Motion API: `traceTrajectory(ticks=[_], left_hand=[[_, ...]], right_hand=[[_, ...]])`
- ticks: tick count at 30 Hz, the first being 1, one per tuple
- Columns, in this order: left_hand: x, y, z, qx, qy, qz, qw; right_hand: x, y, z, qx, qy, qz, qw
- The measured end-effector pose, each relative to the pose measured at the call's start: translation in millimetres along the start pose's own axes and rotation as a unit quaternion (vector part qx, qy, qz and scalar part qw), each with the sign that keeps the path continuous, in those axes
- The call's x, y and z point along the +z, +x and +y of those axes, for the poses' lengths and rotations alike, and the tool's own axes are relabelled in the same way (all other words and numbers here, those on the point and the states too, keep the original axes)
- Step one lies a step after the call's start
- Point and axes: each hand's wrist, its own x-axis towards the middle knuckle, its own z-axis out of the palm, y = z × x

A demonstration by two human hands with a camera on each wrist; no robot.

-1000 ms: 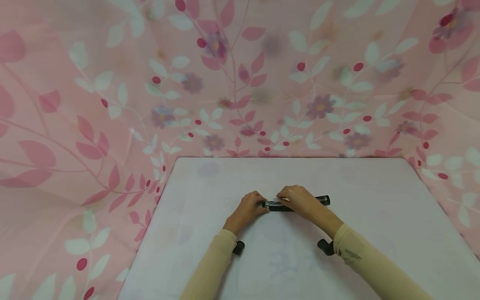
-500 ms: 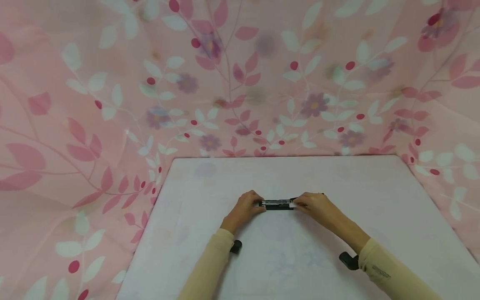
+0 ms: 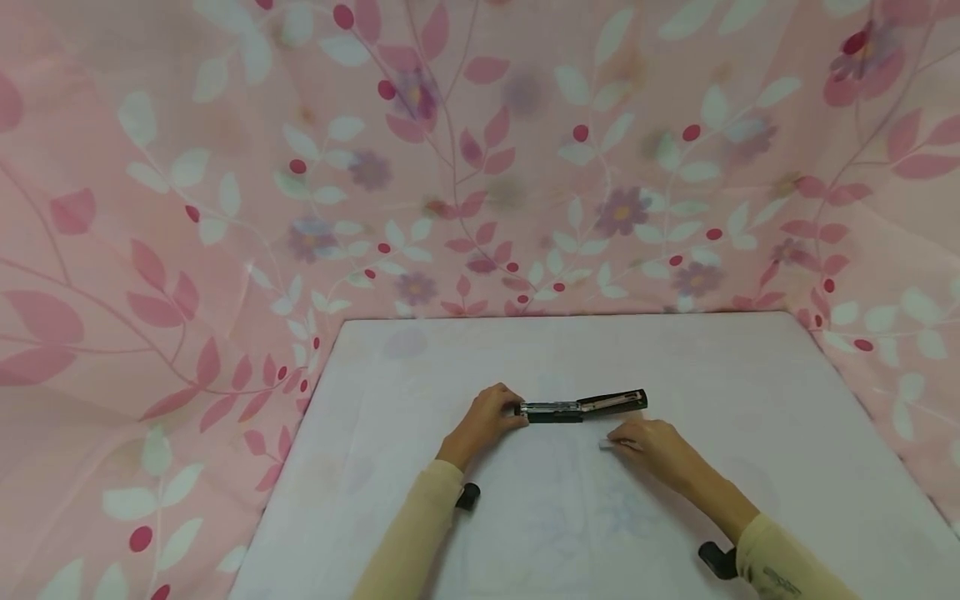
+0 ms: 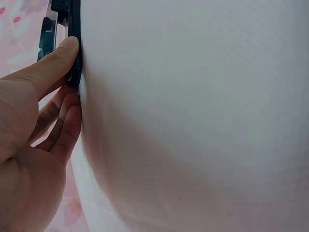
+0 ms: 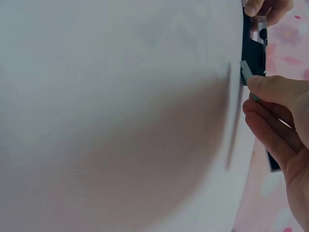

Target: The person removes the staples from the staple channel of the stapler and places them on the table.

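Note:
A black stapler (image 3: 553, 417) lies on the white table, opened out long, its metal channel showing. Its hinged arm (image 3: 621, 402) stretches to the right, tilted slightly away. My left hand (image 3: 483, 423) pinches the stapler's left end, with the thumb (image 4: 67, 48) on its near side in the left wrist view. Apart from the stapler, on its near right side, my right hand (image 3: 660, 450) pinches a small silvery strip of staples (image 5: 246, 71) between thumb and fingertips. One end of that strip sticks out to the left.
The white table (image 3: 525, 517) carries the stapler near its middle. Pink floral cloth (image 3: 480, 167) hangs behind and along both sides. A black wrist device (image 3: 718, 560) shows at the right sleeve, another (image 3: 468, 497) at the left.
My right hand has drawn the strip of staples rightward along the stapler, then off it toward me. The stapler's arm is now uncovered. My left hand keeps its grip on the left end.

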Motion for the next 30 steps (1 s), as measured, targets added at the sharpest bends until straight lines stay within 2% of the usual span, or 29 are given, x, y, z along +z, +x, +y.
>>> traceTrajectory(ticks=[7,17,21,30], left_hand=[[-2.3,-0.1,0.2,-0.005,0.001,-0.003,1.0000],[-1.5,-0.8,0.5,-0.008,-0.001,-0.005,1.0000],[0.3,-3.8,0.9,-0.014,-0.003,-0.012,0.9998],[1.0,0.9,1.4,-0.001,-0.005,-0.007,1.0000]], right_hand=[[9,-4.7,6,-0.002,0.000,0.010,0.9999],[14,-9.0,10,-0.007,-0.020,-0.005,0.9998],[16,-13.6,8,-0.006,-0.008,-0.005,0.9999],[16,-13.8,10,-0.015,-0.021,0.014,0.9996]])
